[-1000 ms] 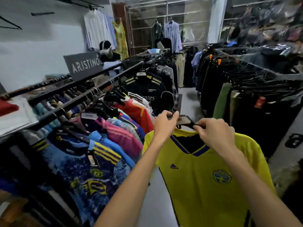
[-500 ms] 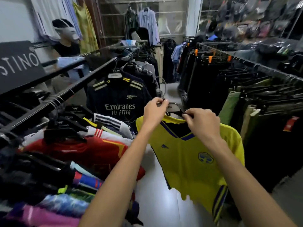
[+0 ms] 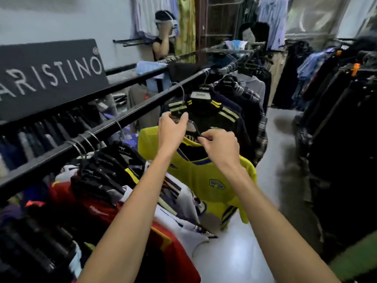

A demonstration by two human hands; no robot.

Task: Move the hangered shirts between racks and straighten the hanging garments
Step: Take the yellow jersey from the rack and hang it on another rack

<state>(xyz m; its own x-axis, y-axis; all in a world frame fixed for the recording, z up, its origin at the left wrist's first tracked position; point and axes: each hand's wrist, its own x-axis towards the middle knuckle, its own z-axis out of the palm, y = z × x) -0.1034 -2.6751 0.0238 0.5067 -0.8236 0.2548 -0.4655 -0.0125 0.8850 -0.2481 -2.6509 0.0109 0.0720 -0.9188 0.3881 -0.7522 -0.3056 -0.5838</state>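
1. Yellow shirt (image 3: 204, 180) on its black hanger (image 3: 193, 129) is carried in both hands, raised in front of the person and just below the black rail (image 3: 122, 121) of the rack on the left.
2. Left hand (image 3: 172, 130) has its fingers curled round the top of the hanger, near the hook end; the hook itself is hidden behind the fingers.
3. Right hand (image 3: 219, 147) pinches the hanger's right shoulder together with the collar of the shirt.
4. The shirt hangs free of the rail, its hem over the floor (image 3: 234, 252), its front badge facing the camera.
5. Directly behind the hands hangs a dark striped jersey (image 3: 214, 115), already hooked on the rail. To the near side, a bunch of black hangers (image 3: 106, 170) carries a red shirt (image 3: 155, 242) and a white shirt (image 3: 183, 203).
6. Judgement: the step in hand is the hanging of the carried shirt on this rail; it is not yet hooked.
7. The open stretch of rail between the dark jersey and the bunched hangers appears the likely place.
8. The next move calls for lifting the hook above the rail, setting it over, then letting go and pulling the shirt straight.
9. A sign (image 3: 47, 76) stands beyond the rail; another person (image 3: 163, 43) stands at the wall.
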